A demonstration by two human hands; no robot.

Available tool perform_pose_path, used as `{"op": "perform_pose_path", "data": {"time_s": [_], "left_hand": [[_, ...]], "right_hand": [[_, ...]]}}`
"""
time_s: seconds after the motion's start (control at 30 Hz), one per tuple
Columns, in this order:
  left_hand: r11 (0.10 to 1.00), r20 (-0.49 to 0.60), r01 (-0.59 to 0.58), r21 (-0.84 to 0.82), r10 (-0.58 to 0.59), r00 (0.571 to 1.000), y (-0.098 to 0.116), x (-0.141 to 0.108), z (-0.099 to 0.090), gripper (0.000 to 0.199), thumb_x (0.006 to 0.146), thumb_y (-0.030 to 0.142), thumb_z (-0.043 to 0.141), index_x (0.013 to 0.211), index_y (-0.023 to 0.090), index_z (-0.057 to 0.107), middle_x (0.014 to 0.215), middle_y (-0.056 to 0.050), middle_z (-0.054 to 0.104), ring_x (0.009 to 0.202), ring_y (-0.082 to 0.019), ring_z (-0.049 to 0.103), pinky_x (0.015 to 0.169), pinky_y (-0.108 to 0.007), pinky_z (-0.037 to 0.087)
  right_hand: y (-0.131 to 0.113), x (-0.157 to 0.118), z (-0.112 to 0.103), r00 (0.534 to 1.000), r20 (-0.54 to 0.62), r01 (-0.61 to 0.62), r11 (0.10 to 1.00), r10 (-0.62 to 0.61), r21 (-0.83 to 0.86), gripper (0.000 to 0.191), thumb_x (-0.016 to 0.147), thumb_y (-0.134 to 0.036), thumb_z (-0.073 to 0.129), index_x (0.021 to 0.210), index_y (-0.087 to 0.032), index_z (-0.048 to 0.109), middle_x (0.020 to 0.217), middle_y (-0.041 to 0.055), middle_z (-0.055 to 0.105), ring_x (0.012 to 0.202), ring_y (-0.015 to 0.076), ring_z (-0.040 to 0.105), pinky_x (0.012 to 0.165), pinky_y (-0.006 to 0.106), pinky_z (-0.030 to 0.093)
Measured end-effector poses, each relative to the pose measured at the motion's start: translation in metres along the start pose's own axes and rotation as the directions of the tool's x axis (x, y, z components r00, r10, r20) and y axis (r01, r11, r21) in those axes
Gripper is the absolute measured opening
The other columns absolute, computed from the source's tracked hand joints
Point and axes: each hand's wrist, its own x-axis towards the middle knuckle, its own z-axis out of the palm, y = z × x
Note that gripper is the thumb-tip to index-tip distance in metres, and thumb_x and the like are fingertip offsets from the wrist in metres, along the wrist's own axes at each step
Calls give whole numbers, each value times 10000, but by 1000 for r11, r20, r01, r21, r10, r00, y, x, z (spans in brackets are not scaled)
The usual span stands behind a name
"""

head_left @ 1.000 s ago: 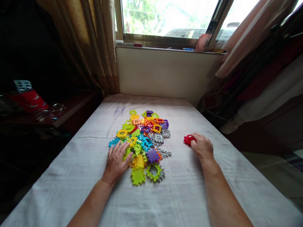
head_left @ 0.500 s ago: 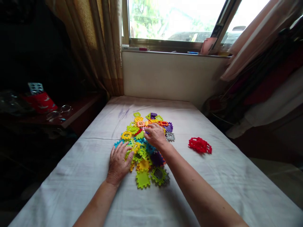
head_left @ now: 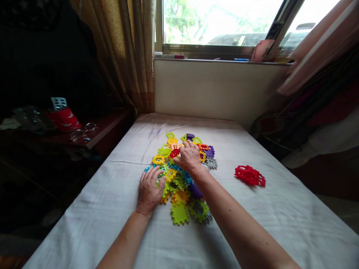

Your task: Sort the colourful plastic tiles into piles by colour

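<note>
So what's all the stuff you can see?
cloth: one, whitish, centre
piece pile: many, mixed colours, on cloth
red pieces: several, red, right of pile
window: one, clear, far side
windowsill: one, dark, below window
small objects: several, pink, blue, red, windowsill
curtain: one, gold-brown, left of window
clothes: several, pink, white, dark, hanging right
table: one, dark reddish, left
red container: one, red, table
blister pack: one, silvery, at container
glasses: one pair, clear, table
plastic thing: one, clear, left of container
left grip: one, bare, pile's left edge
right grip: one, bare, on pile

1 gold curtain (head_left: pixel 141 56) beside window (head_left: pixel 218 22) | red container (head_left: pixel 68 120) near eyeglasses (head_left: pixel 90 127), side table (head_left: pixel 110 123) | pink object (head_left: pixel 261 50) on sill (head_left: pixel 207 59)
</note>
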Motion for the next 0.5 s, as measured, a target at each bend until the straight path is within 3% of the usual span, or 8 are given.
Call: {"op": "perform_pose_path", "data": {"time_s": [0.1,0.23,0.37,0.5], "left_hand": [[1000,-2,-7,0,7,1000,0,0,0,301,958,405,456,1082,254,685,1253,-73,692,1250,-268,579,1099,-541,399],[999,-11,-35,-4,35,999,-1,0,1,304,957,409,454,1078,257,688,1247,-76,694,1235,-276,588,1087,-550,404],[998,-10,-55,-8,55,998,-6,1,2,314,953,422,447,1068,257,688,1243,-80,696,1229,-280,591,1075,-540,415],[998,-16,-65,-18,64,998,-11,2,3,316,947,438,450,1057,259,686,1237,-81,698,1215,-274,600,1090,-538,408]], "right_hand": [[31,-22,-6,996,-78,-36,999,36,7,418,813,-476,674,1113,-187,718,1422,144,565,1375,337,409,1082,486,336],[95,-59,-5,958,-160,-236,971,239,35,398,826,-502,643,1106,-231,725,1402,109,582,1351,335,424,1055,507,367],[162,-94,-4,852,-197,-492,871,485,15,427,833,-519,602,1122,-233,731,1358,134,601,1309,349,449,1033,526,389],[205,-115,-4,735,-175,-663,749,655,17,477,822,-562,568,1114,-226,739,1346,166,592,1291,380,453,995,568,413]]}}
